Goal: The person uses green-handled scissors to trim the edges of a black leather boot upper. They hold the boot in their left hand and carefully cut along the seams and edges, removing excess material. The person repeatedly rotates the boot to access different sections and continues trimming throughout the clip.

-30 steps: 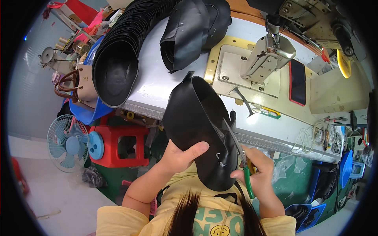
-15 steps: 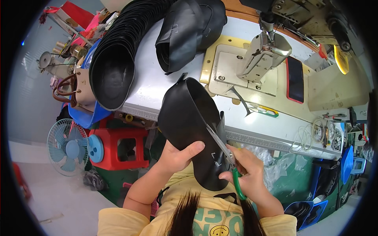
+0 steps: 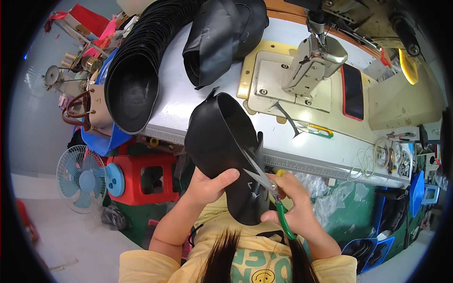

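My left hand grips the near edge of a curved black leather piece, thumb lying across its face. The piece stands up between my lap and the white table edge, its inside open toward the sewing machine. My right hand holds green-handled scissors, whose open metal blades reach up and left against the right edge of the black piece.
A grey sewing machine stands on the white table, with a dark phone to its right. A long nested stack of black pieces and a black folded pile lie at the left. A red stool and a blue fan stand on the floor.
The black piece has shifted slightly in my hands, and the scissors have moved up along its right edge with the blades now open against it.
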A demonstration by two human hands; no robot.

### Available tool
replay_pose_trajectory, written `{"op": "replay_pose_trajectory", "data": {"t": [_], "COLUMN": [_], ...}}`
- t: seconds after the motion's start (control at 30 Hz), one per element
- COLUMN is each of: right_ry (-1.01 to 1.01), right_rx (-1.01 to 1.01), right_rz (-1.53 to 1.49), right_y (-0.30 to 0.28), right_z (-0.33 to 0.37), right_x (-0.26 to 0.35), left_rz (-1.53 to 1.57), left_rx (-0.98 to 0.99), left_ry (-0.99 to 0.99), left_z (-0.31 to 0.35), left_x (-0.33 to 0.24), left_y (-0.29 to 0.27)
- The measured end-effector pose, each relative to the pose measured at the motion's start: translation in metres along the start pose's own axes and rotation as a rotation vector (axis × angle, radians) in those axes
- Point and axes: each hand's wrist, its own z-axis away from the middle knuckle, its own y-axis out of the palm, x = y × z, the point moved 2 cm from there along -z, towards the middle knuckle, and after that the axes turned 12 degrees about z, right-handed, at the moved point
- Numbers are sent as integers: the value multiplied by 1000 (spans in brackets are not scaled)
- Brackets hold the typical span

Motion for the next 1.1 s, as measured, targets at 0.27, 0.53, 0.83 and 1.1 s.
{"op": "replay_pose_trajectory", "data": {"t": [0.27,0.53,0.83,1.1], "right_ry": [41,89,159,117], "right_rx": [45,201,163,13], "right_rz": [-122,-436,-407,-157], "right_y": [7,10,16,22], "right_z": [5,8,10,13], "right_x": [-5,-12,-15,-18], "left_rz": [29,42,22,24], "left_rx": [18,32,-70,-60], "left_ry": [-41,-50,-49,-82], "left_z": [1,-1,-2,-3], "left_x": [2,-1,2,5], "left_y": [-2,5,6,1]}}
